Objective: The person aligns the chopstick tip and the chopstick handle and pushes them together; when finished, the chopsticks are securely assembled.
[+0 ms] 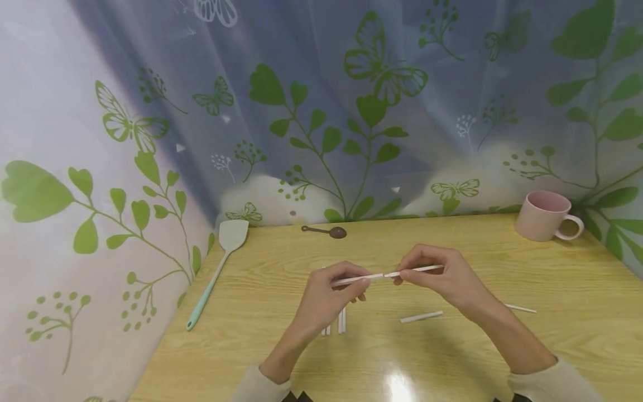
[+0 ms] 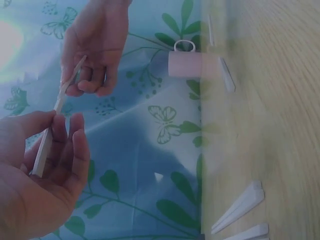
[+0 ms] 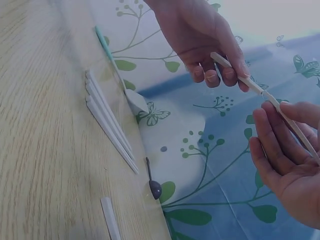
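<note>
In the head view my left hand pinches a slim white chopstick piece between thumb and fingers. My right hand pinches a second white chopstick piece. Above the table the two pieces point at each other, nearly in one line, their ends very close or touching. The right wrist view shows a narrow break where the left piece meets the right piece. Below my left hand, several white chopstick pieces lie side by side, partly hidden in the head view. Another piece lies below my right hand.
One more white stick shows beside my right forearm. A spatula with a green handle lies at the left edge of the wooden table. At the back are a small brown spoon and a pink mug, before a patterned curtain.
</note>
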Demonstrator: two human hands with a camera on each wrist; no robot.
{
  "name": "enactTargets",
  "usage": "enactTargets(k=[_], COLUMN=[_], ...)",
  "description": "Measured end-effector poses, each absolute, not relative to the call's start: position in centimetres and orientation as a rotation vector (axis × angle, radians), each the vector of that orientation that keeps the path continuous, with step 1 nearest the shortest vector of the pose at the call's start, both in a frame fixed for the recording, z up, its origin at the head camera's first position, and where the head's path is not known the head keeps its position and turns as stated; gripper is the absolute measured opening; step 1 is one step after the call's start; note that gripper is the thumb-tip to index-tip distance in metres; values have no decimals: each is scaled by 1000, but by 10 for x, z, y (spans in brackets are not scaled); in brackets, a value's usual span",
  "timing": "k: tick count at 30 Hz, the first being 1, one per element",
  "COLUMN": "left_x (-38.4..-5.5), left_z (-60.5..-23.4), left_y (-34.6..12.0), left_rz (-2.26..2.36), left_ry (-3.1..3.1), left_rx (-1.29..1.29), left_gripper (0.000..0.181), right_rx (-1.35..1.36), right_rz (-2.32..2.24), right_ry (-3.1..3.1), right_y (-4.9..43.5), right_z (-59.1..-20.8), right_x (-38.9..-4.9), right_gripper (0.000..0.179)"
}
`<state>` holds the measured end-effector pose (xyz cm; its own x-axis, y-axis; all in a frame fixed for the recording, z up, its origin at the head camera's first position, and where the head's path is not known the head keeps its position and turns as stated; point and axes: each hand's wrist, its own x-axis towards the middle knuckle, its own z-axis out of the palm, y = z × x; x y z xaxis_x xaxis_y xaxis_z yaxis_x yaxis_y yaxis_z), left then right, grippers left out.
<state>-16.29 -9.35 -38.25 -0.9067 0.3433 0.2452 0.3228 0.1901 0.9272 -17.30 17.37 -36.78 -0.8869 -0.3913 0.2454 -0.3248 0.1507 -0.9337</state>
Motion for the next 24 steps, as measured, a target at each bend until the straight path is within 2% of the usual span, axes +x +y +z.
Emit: enactTargets(k=[6, 12, 24], left_x=[-163, -163, -163], left_z=[-380, -379, -378], left_y=[-93, -93, -89], left_rz=[1892, 1888, 1917], left_ry=[2387, 2386, 2368], left_rx=[675, 700, 735], left_gripper=[15, 16, 15], right_rx=[-733, -750, -698], right_rz=[-1892, -1881, -1892], right_ry=[2315, 2297, 2284], right_y=[172, 172, 173], right_z=[-367, -368, -368], right_x=[-173, -173, -171], right_gripper=[20, 14, 17])
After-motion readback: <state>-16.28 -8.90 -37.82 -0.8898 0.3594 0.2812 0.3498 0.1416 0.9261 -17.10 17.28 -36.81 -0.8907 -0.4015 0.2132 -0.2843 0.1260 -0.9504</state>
